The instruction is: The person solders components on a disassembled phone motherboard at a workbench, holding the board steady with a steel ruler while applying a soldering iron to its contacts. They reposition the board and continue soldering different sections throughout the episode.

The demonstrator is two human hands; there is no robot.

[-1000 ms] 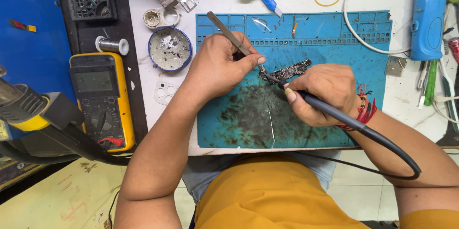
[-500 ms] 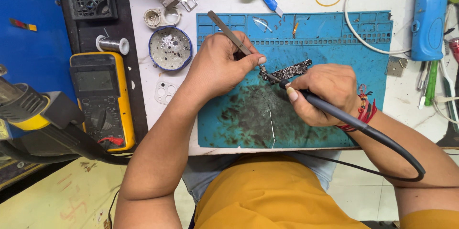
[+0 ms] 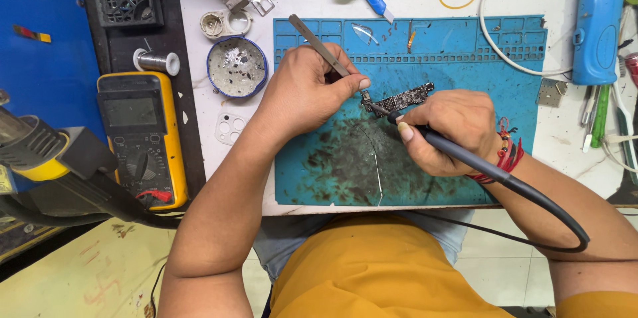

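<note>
My left hand (image 3: 306, 89) grips thin metal tweezers (image 3: 314, 41), their tips down at the left end of a small dark circuit board (image 3: 402, 99). The board lies on a blue, scorched work mat (image 3: 465, 45). My right hand (image 3: 452, 128) holds a black soldering iron (image 3: 465, 158) like a pen, its tip touching the board's left end next to the tweezers. The iron's black cable (image 3: 565, 221) loops off the table edge to the right.
A yellow multimeter (image 3: 136, 135) and a solder spool (image 3: 156, 61) lie left of the mat, with a round blue tin (image 3: 236, 67) beside them. A hot-air tool (image 3: 46, 155) sits at far left. Brush, blue tool and white cable lie along the back.
Both hands stay at the board. The right hand and iron tip shifted very slightly; the cable loop sagged a little.
</note>
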